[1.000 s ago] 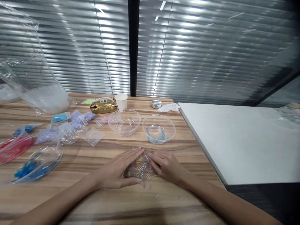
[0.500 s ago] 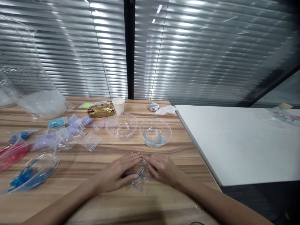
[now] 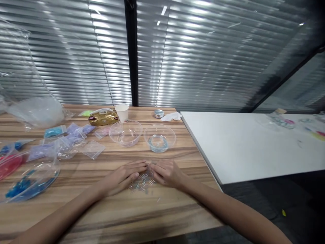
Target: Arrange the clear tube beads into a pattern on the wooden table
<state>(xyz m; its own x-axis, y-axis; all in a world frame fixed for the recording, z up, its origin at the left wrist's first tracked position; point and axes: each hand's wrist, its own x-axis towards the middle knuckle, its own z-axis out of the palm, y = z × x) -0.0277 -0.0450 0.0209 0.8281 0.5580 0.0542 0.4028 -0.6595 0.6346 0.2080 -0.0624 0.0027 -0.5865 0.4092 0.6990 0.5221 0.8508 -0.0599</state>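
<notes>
Small clear and silvery tube-like pieces (image 3: 142,183) lie in a loose pile on the wooden table (image 3: 122,220). At the pile's left edge rests my left hand (image 3: 127,174), palm down, its fingers stretched out and the thumb apart. My right hand (image 3: 165,172) is on the right side of the pile, fingers curled and pressed together; whatever they hold, if anything, is hidden. The fingertips of both hands nearly meet above the pile. Beyond them stand a clear bowl (image 3: 125,139) and a second clear bowl (image 3: 158,148) with pale bluish contents.
Behind the bowls are a paper cup (image 3: 122,113), a gold packet (image 3: 103,118), a round tin (image 3: 158,113) and a white tissue (image 3: 171,117). Small bags (image 3: 67,140) and a bowl of blue pieces (image 3: 33,184) occupy the left. A white table (image 3: 243,145) adjoins at right.
The camera view has shifted, so the table and bowls appear further left and more of the white table shows. My right hand's fingers look more curled; both hands stay around the pile.
</notes>
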